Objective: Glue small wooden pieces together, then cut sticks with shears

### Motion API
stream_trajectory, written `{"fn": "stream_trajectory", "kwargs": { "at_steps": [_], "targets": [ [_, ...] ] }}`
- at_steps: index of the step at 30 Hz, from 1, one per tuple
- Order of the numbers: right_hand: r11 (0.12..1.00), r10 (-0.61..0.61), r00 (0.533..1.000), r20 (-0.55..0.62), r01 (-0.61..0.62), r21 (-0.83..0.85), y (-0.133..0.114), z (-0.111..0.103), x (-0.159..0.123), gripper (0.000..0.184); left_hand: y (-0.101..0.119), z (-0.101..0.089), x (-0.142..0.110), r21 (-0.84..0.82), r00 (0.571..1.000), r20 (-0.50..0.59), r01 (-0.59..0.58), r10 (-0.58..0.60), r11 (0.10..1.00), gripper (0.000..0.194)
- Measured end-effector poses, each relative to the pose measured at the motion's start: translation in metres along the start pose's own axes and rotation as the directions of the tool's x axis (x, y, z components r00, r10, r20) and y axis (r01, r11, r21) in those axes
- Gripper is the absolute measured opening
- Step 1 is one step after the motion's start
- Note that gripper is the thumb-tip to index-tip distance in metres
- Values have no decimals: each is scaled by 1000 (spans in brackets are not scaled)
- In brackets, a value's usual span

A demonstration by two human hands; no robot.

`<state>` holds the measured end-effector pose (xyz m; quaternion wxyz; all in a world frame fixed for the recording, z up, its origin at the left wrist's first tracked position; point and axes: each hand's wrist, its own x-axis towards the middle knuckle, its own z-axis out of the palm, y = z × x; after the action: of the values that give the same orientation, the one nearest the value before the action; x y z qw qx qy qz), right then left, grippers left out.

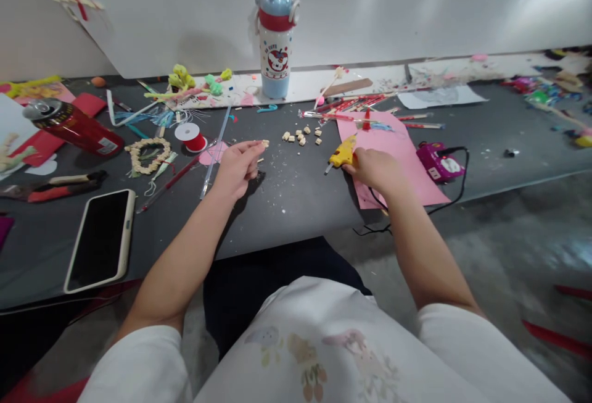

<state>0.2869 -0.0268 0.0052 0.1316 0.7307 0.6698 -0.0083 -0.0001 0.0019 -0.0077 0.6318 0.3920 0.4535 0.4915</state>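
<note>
My left hand (238, 167) hovers over the dark table (287, 205), its fingers pinched on a small beige wooden piece (264, 142). My right hand (375, 170) is closed round a yellow glue gun (343, 154) whose nozzle points left and down toward the table. Several more small beige pieces (301, 136) lie scattered between the two hands. A pink paper sheet (393, 144) lies under my right hand.
A phone (100, 239) lies at the left near the table's front edge. A red can (69, 125), a red ribbon spool (192, 136), a beaded heart ring (148, 155), a water bottle (276, 39), red sticks (361, 107) and a purple device (438, 162) surround the work spot.
</note>
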Motion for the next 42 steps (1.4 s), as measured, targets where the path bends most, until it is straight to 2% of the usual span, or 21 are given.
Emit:
{"fn": "stream_trajectory", "kwargs": {
  "at_steps": [2, 5, 7, 9, 11, 14, 16, 18, 21, 23, 26, 33, 42],
  "targets": [
    [1000, -25, 999, -30, 25, 12, 0, -3, -3, 42, 0, 0, -1, -7, 1000, 0, -2, 2, 1000, 22],
    [993, -52, 988, -145, 67, 100, 1, -13, -8, 39, 1, 0, -2, -20, 1000, -1, -8, 8, 1000, 24],
    [966, -69, 969, -238, 124, 227, -1, -21, -8, 37, 1, 0, -2, -26, 1000, -2, -4, 4, 1000, 25],
    [891, -69, 949, -307, 197, 410, -4, -27, -4, 37, 2, 0, -2, -34, 1000, -4, 5, -5, 999, 25],
    [730, -44, 951, -307, 241, 640, -9, -31, 4, 40, 3, 0, -2, -52, 1000, -1, 19, -20, 998, 25],
    [342, -67, 970, -233, 241, 908, -22, -32, 18, 41, 5, 0, -2, -84, 999, 0, 32, -32, 996, 23],
    [107, -112, 967, -229, 241, 965, -33, -29, 26, 37, 6, -1, -2, -106, 999, 1, 39, -39, 994, 22],
    [-49, -141, 954, -264, 260, 964, -44, -22, 29, 35, 6, -2, -2, -134, 998, 6, 56, -56, 989, 22],
    [-204, -182, 942, -282, 244, 948, -57, -11, 30, 40, 7, -4, -1, -192, 996, 17, 92, -91, 977, 21],
    [-256, -239, 937, -256, 194, 947, -62, -4, 28, 42, 8, -5, -1, -225, 994, 24, 111, -109, 968, 19],
    [-283, -307, 921, -238, 151, 947, -62, 2, 26, 43, 11, -4, -3, -235, 992, 18, 127, -126, 964, 15],
    [-249, -387, 879, -277, 189, 950, -65, -2, 20, 47, 16, 1, -8, -199, 990, -40, 127, -138, 972, 11],
    [-285, -423, 843, -333, 226, 932, -64, 2, 16, 37, 19, 5, -11, -203, 991, -64, 104, -119, 974, 13]
  ]
}}
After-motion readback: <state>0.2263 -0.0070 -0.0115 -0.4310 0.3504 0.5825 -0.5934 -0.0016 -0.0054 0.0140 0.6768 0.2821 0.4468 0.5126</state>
